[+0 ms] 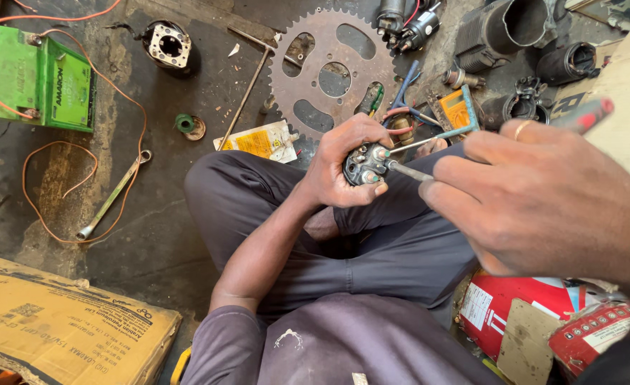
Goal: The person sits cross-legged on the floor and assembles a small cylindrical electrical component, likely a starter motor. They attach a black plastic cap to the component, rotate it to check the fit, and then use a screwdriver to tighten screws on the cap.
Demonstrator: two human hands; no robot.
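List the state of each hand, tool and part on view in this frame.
Left hand: closed around the small black electrical part, held above the lap.
Right hand: gripping the screwdriver, tip at the part.
Sprocket: flat on the floor.
Green battery: on the floor, orange wire attached.
Spanner: lying loose on the floor.
Cardboard box: flattened.
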